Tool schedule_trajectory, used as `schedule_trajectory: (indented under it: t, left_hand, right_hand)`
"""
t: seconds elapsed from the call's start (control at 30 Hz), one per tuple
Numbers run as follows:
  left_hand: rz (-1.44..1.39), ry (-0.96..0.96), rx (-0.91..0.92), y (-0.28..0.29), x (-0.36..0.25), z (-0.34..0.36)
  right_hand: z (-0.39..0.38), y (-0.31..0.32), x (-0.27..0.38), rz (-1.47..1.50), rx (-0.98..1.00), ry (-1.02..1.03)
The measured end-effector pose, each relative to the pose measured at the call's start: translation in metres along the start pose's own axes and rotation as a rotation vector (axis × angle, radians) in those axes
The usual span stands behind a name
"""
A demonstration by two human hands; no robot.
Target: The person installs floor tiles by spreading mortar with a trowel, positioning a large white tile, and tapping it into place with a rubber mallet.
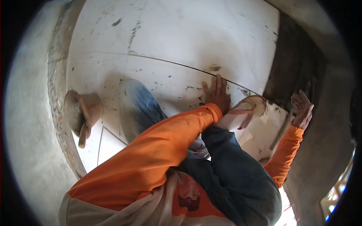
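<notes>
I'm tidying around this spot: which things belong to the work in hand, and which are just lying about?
Work in hand, apparently:
white tile, under the left hand
dark strip, near the right hand

Lying about, it seems:
brown container, untouched, possibly work gear
dark crumbs, scattered

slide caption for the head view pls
Left hand flat on white floor tiles at a dark joint; right hand open.

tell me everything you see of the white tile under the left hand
The white tile is a smooth, ceramic-looking slab, lying flat and scattered with dark crumbs and smudges. A thin dark joint divides its far edge from the next tile. The left hand rests on it, fingers pointing toward that joint. The person's legs hide much of its near side, so its full outline is unclear.
</notes>
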State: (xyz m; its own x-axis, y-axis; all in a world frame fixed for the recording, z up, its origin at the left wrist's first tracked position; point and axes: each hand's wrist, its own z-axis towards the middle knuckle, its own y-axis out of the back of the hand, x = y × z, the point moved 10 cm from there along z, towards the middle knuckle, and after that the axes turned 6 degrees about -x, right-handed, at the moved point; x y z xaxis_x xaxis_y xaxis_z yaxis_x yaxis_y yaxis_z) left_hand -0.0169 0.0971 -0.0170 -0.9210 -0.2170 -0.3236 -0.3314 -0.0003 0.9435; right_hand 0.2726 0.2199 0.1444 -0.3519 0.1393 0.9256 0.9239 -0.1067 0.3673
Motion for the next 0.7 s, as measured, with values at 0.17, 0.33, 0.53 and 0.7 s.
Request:
schedule_trajectory:
  t: [0.17, 0.33, 0.53, 0.7]
  left_hand:
    - [-0.193, -0.214, 0.042, -0.008, -0.038, 0.005]
    - [-0.278, -0.698, 0.105, -0.016, -0.085, -0.015]
    - [-0.42, -1.201, 0.391, -0.039, -0.162, 0.023]
    - [-0.872, -0.955, 0.03, 0.085, -0.277, 0.142]
  right_hand:
    - [-0.07, 0.09, -0.055, 0.008, -0.255, -0.155]
    - [-0.147, 0.118, -0.099, 0.034, -0.365, -0.337]
    - [-0.132, 0.069, -0.086, -0.051, -0.324, -0.296]
    - [-0.104, 0.066, -0.07, -0.196, -0.316, -0.224]
